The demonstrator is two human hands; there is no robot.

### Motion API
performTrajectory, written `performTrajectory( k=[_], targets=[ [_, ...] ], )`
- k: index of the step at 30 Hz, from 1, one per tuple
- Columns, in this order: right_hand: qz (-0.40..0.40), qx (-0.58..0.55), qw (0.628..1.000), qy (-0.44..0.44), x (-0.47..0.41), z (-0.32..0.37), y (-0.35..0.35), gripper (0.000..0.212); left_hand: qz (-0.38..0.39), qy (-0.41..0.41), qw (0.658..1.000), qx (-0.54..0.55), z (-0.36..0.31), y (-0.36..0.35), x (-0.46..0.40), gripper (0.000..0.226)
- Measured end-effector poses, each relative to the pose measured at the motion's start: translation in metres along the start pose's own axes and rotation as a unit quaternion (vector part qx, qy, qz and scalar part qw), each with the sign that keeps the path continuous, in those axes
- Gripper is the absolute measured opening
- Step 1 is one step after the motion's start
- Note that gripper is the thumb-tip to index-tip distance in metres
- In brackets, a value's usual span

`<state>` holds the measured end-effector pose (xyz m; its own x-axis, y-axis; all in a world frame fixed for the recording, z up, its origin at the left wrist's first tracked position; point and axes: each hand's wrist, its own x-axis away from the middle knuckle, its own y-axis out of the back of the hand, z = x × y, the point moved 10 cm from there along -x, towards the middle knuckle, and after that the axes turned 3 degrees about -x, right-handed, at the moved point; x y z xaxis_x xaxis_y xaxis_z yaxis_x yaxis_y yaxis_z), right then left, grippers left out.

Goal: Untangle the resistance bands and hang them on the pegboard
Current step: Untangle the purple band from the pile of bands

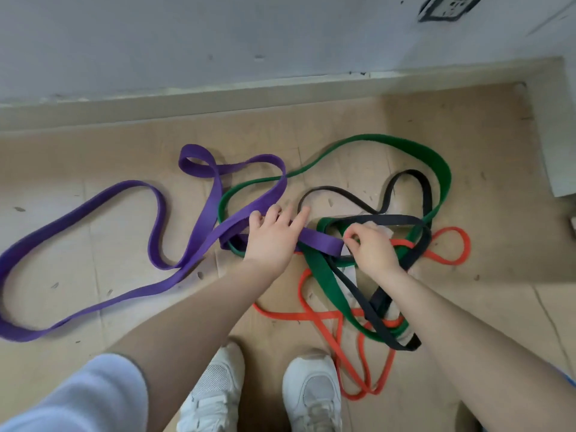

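Nearest, two white shoes (pixel 265 391) stand on the brown floor (pixel 93 244), and both bare forearms reach away from them toward the tangle. The left hand (pixel 274 235) lies palm down with fingers spread, resting on the purple band (pixel 93 207) where it crosses the knot. The right hand (pixel 371 247), just right of the left, has curled fingers pinching the purple band's end among the crossings. The purple band, wide and flat, sprawls far left of the shoes. The green band (pixel 436 163), black band (pixel 427 191) and orange band (pixel 458 247) overlap beyond and right of the shoes, the green loop reaching farthest toward the wall (pixel 218 42).
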<state>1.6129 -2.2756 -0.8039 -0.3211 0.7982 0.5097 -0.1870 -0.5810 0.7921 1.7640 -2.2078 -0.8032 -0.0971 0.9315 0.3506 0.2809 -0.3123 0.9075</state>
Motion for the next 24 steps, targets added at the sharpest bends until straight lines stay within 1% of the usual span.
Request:
performTrajectory(
  k=[2,3,4,5,6,7,8,10,11,12,14,16,17,19,20,22,23,24],
  targets=[
    [0.066,-0.015,0.998,0.002,-0.002,-0.006,-0.005,0.007,0.019,-0.008,0.999,-0.034,-0.008,-0.006,-0.008,0.051],
    [0.113,-0.043,0.993,-0.015,-0.001,-0.010,-0.013,0.010,0.028,-0.017,0.998,-0.052,-0.012,-0.007,-0.010,0.040],
    [0.152,-0.079,0.985,-0.037,0.001,-0.014,-0.021,0.023,0.033,-0.027,0.997,-0.061,-0.014,-0.006,-0.011,0.029],
    [0.171,-0.109,0.978,-0.056,0.003,-0.016,-0.026,0.042,0.033,-0.029,0.998,-0.051,-0.012,-0.002,-0.011,0.025],
    [0.165,-0.129,0.975,-0.071,0.004,-0.017,-0.028,0.060,0.030,-0.015,0.999,-0.025,-0.006,0.003,-0.011,0.028],
    [0.140,-0.131,0.978,-0.075,0.003,-0.019,-0.030,0.070,0.021,0.013,1.000,0.012,0.004,0.009,-0.011,0.030],
    [0.106,-0.109,0.986,-0.067,0.003,-0.019,-0.030,0.067,0.005,0.046,0.997,0.061,0.016,0.017,-0.010,0.030],
    [0.048,-0.037,0.998,-0.036,0.005,-0.012,-0.029,0.042,-0.029,0.091,0.981,0.167,0.035,0.032,-0.008,0.022],
    [0.033,-0.028,0.999,-0.019,0.007,-0.007,-0.028,0.033,-0.036,0.099,0.971,0.215,0.039,0.038,-0.008,0.017],
    [0.031,-0.046,0.998,0.001,0.009,-0.002,-0.024,0.030,-0.037,0.100,0.963,0.247,0.040,0.044,-0.008,0.013],
    [0.059,-0.079,0.993,0.060,0.014,0.006,-0.014,0.032,-0.033,0.119,0.948,0.294,0.045,0.050,-0.008,0.012],
    [0.073,-0.040,0.987,0.140,0.025,0.013,0.006,0.027,-0.041,0.175,0.915,0.361,0.062,0.049,-0.009,0.012],
    [0.073,-0.024,0.983,0.169,0.033,0.014,0.017,0.024,-0.047,0.210,0.890,0.402,0.071,0.047,-0.008,0.013],
    [0.047,-0.017,0.974,0.221,0.052,0.018,0.042,0.020,-0.047,0.277,0.837,0.469,0.080,0.044,-0.003,0.018],
    [0.044,-0.002,0.969,0.244,0.062,0.020,0.049,0.018,-0.045,0.309,0.804,0.506,0.081,0.042,0.001,0.020],
    [0.084,0.069,0.960,0.257,0.077,0.017,0.043,0.022,-0.048,0.358,0.738,0.570,0.082,0.039,0.007,0.023],
    [0.112,0.113,0.955,0.249,0.083,0.010,0.034,0.025,-0.052,0.375,0.719,0.584,0.085,0.039,0.010,0.024],
    [0.128,0.162,0.950,0.234,0.084,0.002,0.025,0.029,-0.063,0.387,0.711,0.584,0.090,0.041,0.015,0.022]
  ],
)
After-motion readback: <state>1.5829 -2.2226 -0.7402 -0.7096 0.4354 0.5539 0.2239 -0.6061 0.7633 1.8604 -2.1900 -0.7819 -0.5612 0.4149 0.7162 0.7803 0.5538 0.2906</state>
